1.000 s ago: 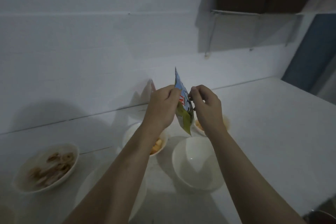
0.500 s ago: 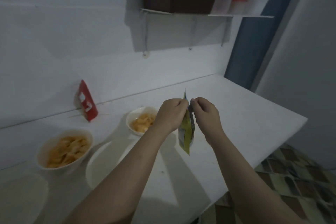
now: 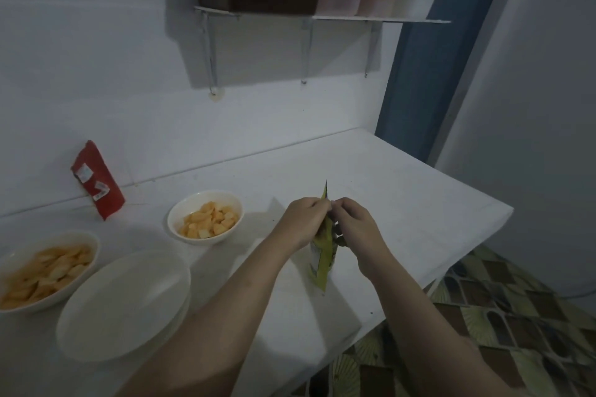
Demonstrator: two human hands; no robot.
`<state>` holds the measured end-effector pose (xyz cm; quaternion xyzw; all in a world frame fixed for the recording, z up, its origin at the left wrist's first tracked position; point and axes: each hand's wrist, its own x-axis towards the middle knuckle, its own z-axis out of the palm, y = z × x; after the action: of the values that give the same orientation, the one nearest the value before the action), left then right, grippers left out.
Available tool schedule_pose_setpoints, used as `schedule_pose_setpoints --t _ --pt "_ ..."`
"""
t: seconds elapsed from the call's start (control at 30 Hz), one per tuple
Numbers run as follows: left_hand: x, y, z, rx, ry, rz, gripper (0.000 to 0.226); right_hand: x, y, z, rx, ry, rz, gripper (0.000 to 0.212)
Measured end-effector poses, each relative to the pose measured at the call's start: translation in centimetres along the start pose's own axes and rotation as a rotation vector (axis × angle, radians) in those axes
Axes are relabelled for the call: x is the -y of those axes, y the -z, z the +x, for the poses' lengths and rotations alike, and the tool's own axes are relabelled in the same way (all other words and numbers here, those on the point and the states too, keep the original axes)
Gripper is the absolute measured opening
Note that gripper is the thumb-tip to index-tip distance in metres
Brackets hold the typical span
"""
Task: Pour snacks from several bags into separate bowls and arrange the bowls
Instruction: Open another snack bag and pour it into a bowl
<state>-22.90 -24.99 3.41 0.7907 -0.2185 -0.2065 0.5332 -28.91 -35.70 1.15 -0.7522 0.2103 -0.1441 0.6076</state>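
A small yellow-green snack bag (image 3: 323, 259) hangs edge-on above the white table (image 3: 403, 203). My left hand (image 3: 304, 222) and my right hand (image 3: 353, 226) both pinch its top edge, fingertips almost meeting. An empty white bowl (image 3: 124, 304) sits at the lower left. Behind it a white bowl (image 3: 205, 217) holds yellow snack pieces. Another bowl of yellow snacks (image 3: 45, 271) sits at the far left edge.
A red snack bag (image 3: 96, 179) leans on the white wall at the back left. A wall shelf (image 3: 322, 18) with a dark box and plastic containers hangs overhead. The table's right edge drops to a patterned floor (image 3: 500, 316).
The view has swung right and down, so the bowls now lie at the left. Both hands with the bag have sunk lower, closer to the table.
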Motion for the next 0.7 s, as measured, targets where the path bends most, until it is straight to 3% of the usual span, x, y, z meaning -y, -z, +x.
schedule_pose_setpoints --t 0.2,0.43,0.7 --pt "0.2 -0.2 0.6 0.034 0.043 -0.127 0.037 -0.3 0.7 0.0 0.015 0.007 0.013 0.043" --pt "0.1 0.2 1.3 0.117 0.062 -0.096 0.028 0.2 1.3 0.3 0.077 -0.03 0.001 0.056" --pt "1.2 0.1 1.3 0.022 -0.259 0.048 0.029 1.0 1.3 0.7 0.039 0.118 -0.164 0.043"
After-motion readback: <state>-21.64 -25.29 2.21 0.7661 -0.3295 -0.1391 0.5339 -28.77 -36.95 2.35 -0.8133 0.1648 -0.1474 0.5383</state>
